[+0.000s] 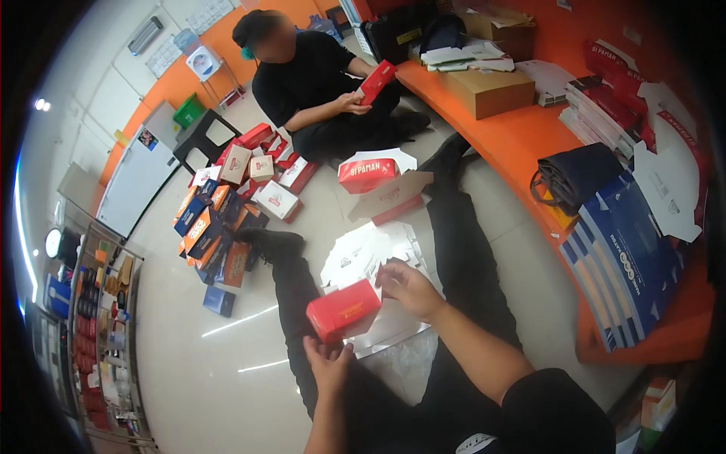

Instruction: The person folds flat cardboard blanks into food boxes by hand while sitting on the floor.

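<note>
Between my hands, above my lap, is a red cardboard box (344, 310) with a white inside. My left hand (329, 363) has its fingers against the box's lower left side. At the box's right end, my right hand (408, 289) pinches its edge, where a flap seems to be; the fingertips partly hide it. Under the box, a stack of flat white box blanks (355, 257) lies between my outstretched legs. Beyond the stack sit a folded red box (367, 174) with a raised white lid and an opened-out blank (393, 198).
Across from me a person (318, 83) sits holding a red box (376, 82). Left of my foot is a pile of blue-orange boxes (204, 227) and red-white boxes (276, 200). An orange bench (491, 144) on the right carries blue flat blanks (620, 257) and a carton (491, 92).
</note>
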`<control>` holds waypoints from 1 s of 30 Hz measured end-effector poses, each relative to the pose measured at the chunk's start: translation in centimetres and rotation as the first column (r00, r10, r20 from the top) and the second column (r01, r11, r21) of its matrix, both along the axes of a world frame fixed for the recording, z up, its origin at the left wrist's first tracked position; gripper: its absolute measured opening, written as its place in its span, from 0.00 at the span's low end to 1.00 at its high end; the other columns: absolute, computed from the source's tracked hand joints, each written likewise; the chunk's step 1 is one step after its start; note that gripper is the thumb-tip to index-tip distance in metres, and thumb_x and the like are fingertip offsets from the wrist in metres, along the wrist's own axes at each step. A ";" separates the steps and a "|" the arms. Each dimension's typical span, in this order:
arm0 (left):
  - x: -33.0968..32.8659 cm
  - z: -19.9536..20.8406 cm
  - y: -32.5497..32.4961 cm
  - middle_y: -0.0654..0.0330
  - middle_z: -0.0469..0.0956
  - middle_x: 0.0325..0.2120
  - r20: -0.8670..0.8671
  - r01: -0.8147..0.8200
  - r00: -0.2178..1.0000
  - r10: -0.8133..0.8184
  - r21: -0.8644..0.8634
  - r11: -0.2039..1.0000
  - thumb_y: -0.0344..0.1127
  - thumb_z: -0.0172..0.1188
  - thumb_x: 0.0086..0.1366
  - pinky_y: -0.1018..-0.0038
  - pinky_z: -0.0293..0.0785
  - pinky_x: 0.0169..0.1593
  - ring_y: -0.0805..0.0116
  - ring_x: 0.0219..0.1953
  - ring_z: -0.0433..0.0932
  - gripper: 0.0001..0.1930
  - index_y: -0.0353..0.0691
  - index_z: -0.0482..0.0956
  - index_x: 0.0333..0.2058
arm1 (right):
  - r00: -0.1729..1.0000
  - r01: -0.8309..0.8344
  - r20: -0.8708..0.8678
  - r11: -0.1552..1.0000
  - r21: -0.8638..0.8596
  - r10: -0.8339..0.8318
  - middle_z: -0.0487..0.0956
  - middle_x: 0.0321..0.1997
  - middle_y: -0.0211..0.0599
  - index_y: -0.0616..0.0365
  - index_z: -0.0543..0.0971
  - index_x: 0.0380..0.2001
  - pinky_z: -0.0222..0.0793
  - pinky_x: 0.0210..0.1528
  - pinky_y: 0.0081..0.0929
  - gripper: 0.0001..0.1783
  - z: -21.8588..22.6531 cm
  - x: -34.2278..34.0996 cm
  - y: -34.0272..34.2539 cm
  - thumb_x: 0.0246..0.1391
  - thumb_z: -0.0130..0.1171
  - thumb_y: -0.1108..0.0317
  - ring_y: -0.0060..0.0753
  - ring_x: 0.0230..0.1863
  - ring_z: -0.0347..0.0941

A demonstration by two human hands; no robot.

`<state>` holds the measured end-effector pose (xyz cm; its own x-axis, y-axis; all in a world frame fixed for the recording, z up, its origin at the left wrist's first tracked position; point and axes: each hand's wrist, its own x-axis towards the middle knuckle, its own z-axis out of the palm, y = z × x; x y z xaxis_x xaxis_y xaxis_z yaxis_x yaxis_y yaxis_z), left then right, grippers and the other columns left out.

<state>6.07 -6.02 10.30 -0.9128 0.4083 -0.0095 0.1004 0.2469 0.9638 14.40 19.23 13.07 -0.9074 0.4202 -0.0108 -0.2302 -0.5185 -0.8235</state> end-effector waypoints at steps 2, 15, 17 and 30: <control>0.6 1.9 0.5 0.46 0.49 0.68 -0.367 -0.196 0.922 0.123 -0.167 0.966 0.35 0.83 0.39 0.56 0.63 0.66 0.47 0.71 0.52 0.52 0.39 0.63 0.64 | 0.995 0.090 0.018 0.941 0.326 -0.101 0.68 0.64 0.40 0.62 0.78 0.48 0.70 0.59 0.25 0.16 -0.7 0.0 -0.1 0.64 0.61 0.62 0.34 0.65 0.66; -0.1 3.9 2.7 0.52 0.78 0.48 -0.567 0.211 0.728 -0.386 -0.350 0.913 0.33 0.79 0.42 0.59 0.74 0.55 0.50 0.53 0.75 0.24 0.42 0.82 0.41 | 0.963 0.005 0.188 0.709 0.706 -0.194 0.69 0.63 0.61 0.62 0.85 0.44 0.77 0.56 0.37 0.24 -0.4 0.3 -2.9 0.49 0.73 0.55 0.55 0.62 0.71; 0.5 3.8 3.0 0.52 0.77 0.49 -0.550 0.216 0.750 -0.368 -0.322 0.922 0.32 0.79 0.41 0.60 0.74 0.55 0.50 0.52 0.75 0.25 0.42 0.81 0.41 | 0.954 0.035 0.154 0.602 0.798 -0.259 0.70 0.62 0.68 0.60 0.85 0.45 0.73 0.58 0.40 0.26 -0.9 0.2 -3.4 0.49 0.72 0.52 0.59 0.62 0.71; -0.8 3.7 2.0 0.52 0.73 0.50 -0.593 0.260 0.699 -0.400 -0.310 0.914 0.28 0.80 0.38 0.63 0.75 0.55 0.52 0.52 0.76 0.24 0.44 0.82 0.38 | 0.962 -0.210 0.271 0.569 0.795 -0.023 0.73 0.60 0.66 0.56 0.84 0.48 0.65 0.65 0.42 0.24 -1.0 -0.5 -3.9 0.53 0.68 0.52 0.63 0.62 0.70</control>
